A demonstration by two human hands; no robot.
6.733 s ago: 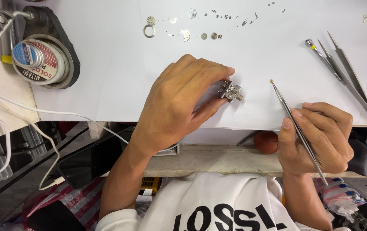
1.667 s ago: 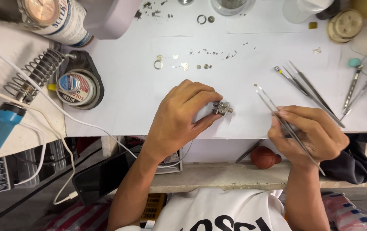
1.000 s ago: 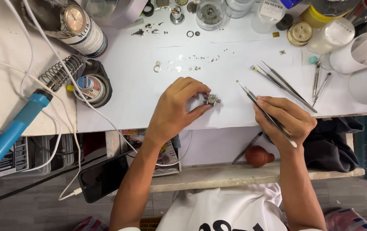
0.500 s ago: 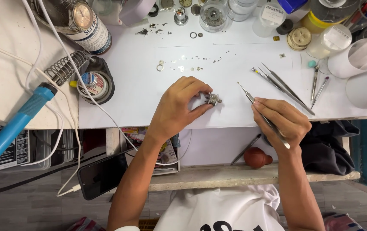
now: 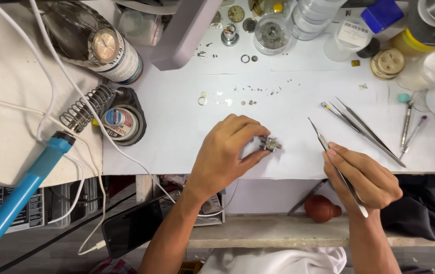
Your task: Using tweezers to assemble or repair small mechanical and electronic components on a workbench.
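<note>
Two hands work mid-frame on white paper [image 5: 177, 132]: the left hand [image 5: 225, 152] pinches a small metal watch part [image 5: 270, 144] while the right hand [image 5: 364, 180] grips tweezers [image 5: 337, 165] poised beside it, tiny loose pieces [image 5: 238, 99] unfitted above.

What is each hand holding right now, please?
Left hand: closed on a small metal part, pinched at the fingertips on the white sheet.
Right hand: closed on tweezers, tip pointing toward the part, not touching it.

White workbench [image 5: 177, 137] carries tweezers [image 5: 362, 129], tiny metal parts [image 5: 250, 92].
</note>
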